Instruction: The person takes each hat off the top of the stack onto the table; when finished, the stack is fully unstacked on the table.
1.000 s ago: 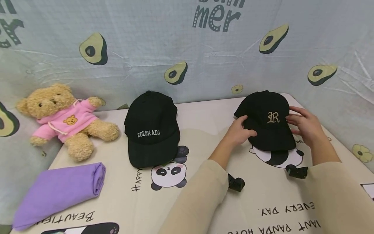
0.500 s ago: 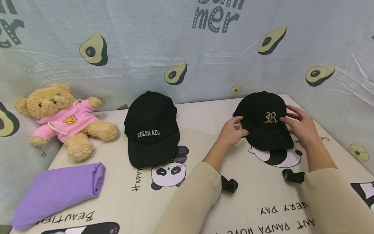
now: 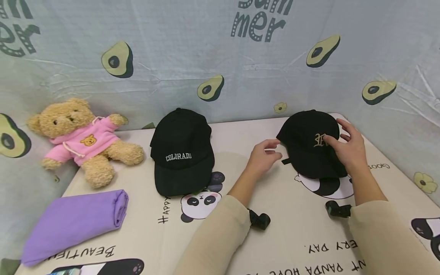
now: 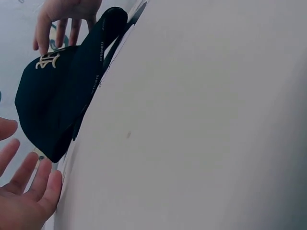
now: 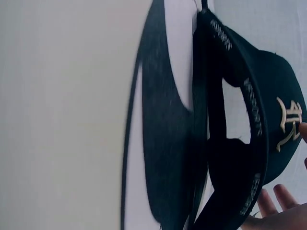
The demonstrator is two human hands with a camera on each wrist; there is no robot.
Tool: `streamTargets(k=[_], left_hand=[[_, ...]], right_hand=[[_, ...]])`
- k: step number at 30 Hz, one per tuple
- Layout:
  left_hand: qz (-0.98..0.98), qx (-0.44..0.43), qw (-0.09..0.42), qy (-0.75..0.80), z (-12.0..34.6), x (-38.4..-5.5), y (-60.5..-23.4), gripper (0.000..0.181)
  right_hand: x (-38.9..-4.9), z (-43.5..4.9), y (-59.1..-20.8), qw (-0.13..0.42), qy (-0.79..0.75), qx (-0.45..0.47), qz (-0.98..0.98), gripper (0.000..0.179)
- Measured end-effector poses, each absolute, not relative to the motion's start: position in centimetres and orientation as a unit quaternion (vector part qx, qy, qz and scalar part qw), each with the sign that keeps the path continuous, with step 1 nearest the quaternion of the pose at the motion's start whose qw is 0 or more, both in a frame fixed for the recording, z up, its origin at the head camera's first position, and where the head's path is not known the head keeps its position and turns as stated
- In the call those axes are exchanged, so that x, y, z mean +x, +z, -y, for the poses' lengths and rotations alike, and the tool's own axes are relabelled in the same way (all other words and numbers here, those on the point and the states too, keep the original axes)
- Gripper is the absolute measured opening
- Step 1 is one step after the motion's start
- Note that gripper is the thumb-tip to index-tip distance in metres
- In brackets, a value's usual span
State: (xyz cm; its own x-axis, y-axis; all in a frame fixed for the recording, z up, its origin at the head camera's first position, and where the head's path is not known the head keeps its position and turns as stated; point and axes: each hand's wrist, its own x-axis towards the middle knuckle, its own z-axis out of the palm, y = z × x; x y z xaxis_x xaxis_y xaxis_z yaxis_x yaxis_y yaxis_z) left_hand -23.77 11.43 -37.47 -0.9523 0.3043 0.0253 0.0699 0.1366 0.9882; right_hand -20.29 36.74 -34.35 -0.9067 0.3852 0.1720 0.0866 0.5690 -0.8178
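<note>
A black baseball cap with an embroidered gold R-like letter sits at the right on the table, brim toward me. Just left of it, my left hand is apart from the cap, fingers loosely bent and holding nothing. A short strap end shows on the cap's left side. On the other side is my right hand, its thumb over the letter and its other fingers spread beyond the cap's right side. The left wrist view has the cap between the two hands. Its hollow underside faces the right wrist view, beside some right-hand fingers.
Another black cap, lettered COLORADO, sits left of centre. Farther left are a teddy bear in a pink hoodie and a folded purple cloth. Behind the panda-print table cover hangs an avocado-print curtain.
My left hand has come off the lettered cap and drawn left, uncovering the strap end. My right hand has shifted left, its thumb now over the letter. The view has shifted slightly.
</note>
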Motion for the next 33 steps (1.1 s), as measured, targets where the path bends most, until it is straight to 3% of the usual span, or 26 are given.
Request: streamTargets(k=[10, 33], left_hand=[[-0.748, 0.126, 0.08, 0.647, -10.0, -23.6, -37.6, 0.037], [-0.715, 0.125, 0.079, 0.684, -8.8, -23.5, -37.9, 0.043]], right_hand=[[-20.3, -35.4, -34.6, 0.218, 0.366, -0.092, 0.9, 0.068], [-21.1, -34.4, -34.8, 0.197, 0.301, -0.089, 0.929, 0.07]])
